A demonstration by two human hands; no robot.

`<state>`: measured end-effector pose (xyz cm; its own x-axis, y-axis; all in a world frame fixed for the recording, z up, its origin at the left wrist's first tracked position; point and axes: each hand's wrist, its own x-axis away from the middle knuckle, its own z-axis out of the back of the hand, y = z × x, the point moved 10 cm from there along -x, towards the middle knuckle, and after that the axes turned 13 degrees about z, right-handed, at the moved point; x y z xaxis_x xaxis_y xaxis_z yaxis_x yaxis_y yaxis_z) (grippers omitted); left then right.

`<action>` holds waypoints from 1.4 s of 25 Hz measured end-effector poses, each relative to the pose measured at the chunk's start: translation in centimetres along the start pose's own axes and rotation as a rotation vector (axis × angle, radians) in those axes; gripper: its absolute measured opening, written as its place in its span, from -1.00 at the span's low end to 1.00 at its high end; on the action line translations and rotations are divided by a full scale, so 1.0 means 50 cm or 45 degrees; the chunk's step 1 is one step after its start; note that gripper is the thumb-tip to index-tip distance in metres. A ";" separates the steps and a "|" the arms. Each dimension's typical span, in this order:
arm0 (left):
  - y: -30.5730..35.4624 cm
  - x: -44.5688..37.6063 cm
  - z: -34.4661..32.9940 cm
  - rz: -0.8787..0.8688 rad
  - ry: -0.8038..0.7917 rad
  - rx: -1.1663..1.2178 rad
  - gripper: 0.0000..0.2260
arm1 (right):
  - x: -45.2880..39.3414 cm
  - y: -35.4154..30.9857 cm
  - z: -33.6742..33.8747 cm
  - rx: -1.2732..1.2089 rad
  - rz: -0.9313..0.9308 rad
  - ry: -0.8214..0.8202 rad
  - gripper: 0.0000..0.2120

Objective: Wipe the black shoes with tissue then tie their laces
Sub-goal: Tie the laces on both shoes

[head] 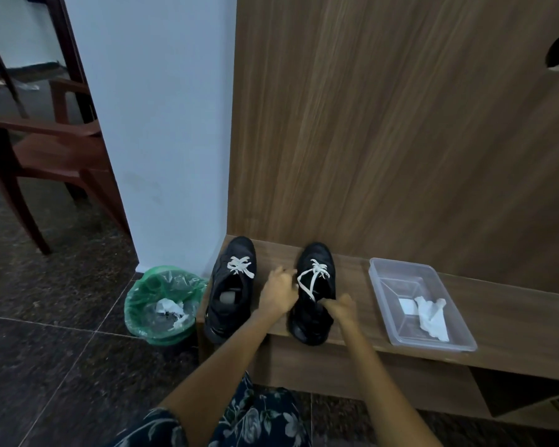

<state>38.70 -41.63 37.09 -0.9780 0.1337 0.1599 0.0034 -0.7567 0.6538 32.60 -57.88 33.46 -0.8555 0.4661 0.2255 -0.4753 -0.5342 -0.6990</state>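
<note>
Two black shoes with white laces stand side by side on a low wooden bench, toes toward the wall. The left shoe has its laces knotted in a bow. Over the right shoe both my hands work the white lace. My left hand pinches a lace end at the shoe's left side. My right hand grips the lace at the shoe's opening. A crumpled white tissue lies in a clear plastic tray to the right.
A bin with a green liner holding used tissue stands on the dark tiled floor left of the bench. A white pillar rises behind it, and a brown wooden chair is at far left. A wood panel wall backs the bench.
</note>
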 end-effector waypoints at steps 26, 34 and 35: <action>-0.085 -0.014 0.021 0.610 -0.221 1.014 -0.77 | 0.055 -0.115 -0.092 -0.871 0.031 -0.343 -0.81; -0.091 -0.018 0.002 0.471 -0.076 0.468 -0.79 | -0.035 -0.094 0.024 -1.354 -0.069 -0.099 -0.88; -0.086 -0.024 -0.004 0.443 -0.082 0.408 -0.77 | -0.044 -0.097 0.032 -1.288 -0.015 -0.074 -0.89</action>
<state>39.80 -38.69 33.94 -0.8925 -0.0458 0.4487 0.4026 -0.5295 0.7467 36.49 -57.44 37.44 -0.8732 0.4183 0.2502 -0.1101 0.3307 -0.9373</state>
